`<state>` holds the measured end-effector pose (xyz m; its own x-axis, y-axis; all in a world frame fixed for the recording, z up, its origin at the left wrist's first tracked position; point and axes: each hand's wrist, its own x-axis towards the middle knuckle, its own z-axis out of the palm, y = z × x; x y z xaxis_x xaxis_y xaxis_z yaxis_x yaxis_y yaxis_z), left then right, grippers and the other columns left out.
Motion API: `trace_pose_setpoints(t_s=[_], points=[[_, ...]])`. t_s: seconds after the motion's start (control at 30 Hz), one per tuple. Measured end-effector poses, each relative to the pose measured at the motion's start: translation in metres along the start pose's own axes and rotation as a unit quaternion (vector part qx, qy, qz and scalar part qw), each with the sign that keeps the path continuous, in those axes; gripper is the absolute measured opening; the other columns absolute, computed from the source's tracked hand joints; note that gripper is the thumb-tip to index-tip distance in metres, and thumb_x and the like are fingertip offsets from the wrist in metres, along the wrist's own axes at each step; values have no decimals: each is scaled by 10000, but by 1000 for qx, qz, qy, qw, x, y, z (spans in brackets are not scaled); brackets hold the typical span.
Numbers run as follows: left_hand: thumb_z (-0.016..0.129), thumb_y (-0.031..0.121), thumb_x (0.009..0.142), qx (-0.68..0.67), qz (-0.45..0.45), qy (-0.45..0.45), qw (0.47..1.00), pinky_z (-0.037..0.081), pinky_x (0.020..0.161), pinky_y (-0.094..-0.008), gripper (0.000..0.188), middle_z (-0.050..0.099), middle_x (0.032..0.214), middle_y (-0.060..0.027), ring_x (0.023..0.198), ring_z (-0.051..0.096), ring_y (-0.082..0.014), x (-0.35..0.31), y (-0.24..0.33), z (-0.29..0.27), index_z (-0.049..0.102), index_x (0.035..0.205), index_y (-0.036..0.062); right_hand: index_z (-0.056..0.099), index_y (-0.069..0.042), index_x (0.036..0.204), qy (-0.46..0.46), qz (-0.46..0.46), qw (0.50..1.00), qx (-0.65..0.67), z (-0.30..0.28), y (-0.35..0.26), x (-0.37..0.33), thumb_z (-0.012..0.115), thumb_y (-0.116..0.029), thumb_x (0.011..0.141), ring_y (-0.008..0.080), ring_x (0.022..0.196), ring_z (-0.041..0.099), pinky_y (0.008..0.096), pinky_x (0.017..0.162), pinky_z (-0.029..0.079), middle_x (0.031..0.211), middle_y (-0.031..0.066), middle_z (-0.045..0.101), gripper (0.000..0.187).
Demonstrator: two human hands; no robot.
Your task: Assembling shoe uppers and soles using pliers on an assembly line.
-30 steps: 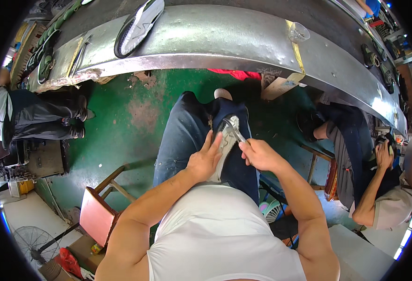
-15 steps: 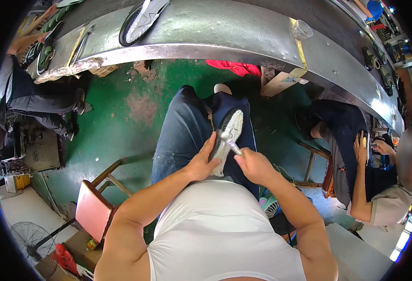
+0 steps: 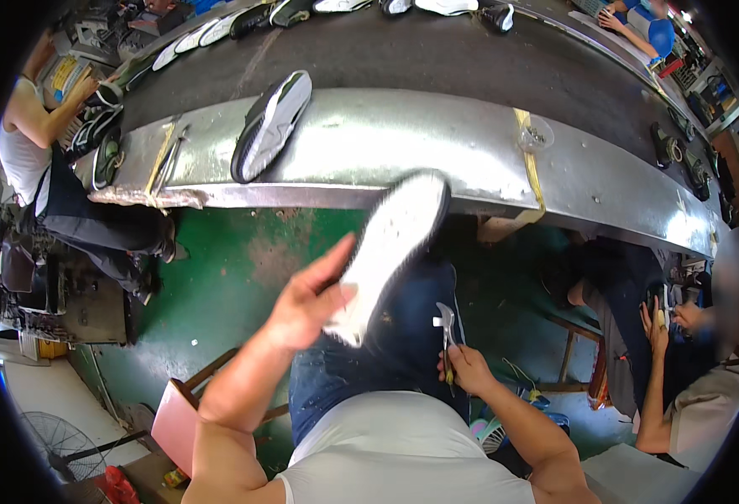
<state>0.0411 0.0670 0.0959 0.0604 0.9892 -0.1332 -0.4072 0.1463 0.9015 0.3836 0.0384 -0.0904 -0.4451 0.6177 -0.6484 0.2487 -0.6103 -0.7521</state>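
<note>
My left hand (image 3: 306,307) grips a shoe (image 3: 396,239) by one end, its white underside with a dark edge turned up. The shoe is raised over my lap and blurred by motion, its far end in front of the metal bench edge. In my right hand (image 3: 468,368), above my thigh, is a hammer (image 3: 445,319). Its metal head points away from me and the fingers wrap its handle. A second shoe (image 3: 270,130), white and black, lies on its side on the metal ledge (image 3: 378,126) ahead of me.
More shoes (image 3: 315,10) line the far side of the dark belt (image 3: 403,59). A clear cup (image 3: 537,134) of small bits stands on the ledge. Co-workers sit at the left (image 3: 29,134) and right (image 3: 705,412). A stool (image 3: 176,428) is near my left elbow.
My left hand has lifted the shoe off my lap, forward toward the bench. My right hand has drawn the hammer away from the shoe, back and slightly right. The view has tilted up.
</note>
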Motion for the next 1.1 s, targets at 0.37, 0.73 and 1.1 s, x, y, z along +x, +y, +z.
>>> trace_pose_setpoints(t_s=[0.37,0.73,1.1], points=[[610,179,934,689,148,105,702,511,961,-448,564,642,1304,-120,1123,644,-334,358,137,1,474,1442,-23,607,4,1092,-63,86,993,44,-10,-41,17,387,-408,1079,187,747,698,293,615,530,904,114,693,468],[636,466,905,806,108,98,574,465,1042,-412,639,617,1318,-218,1213,603,-353,360,158,-90,574,1350,11,582,16,1125,-95,121,984,95,-22,-50,23,339,-410,1087,187,748,713,233,474,425,932,119,698,492],[672,244,962,200,-3,67,977,561,856,-338,480,702,1085,-74,926,687,-170,159,147,-124,552,1363,10,582,22,1120,-32,68,995,60,-1,-29,3,426,-359,1071,192,724,699,290,557,504,906,118,690,414]])
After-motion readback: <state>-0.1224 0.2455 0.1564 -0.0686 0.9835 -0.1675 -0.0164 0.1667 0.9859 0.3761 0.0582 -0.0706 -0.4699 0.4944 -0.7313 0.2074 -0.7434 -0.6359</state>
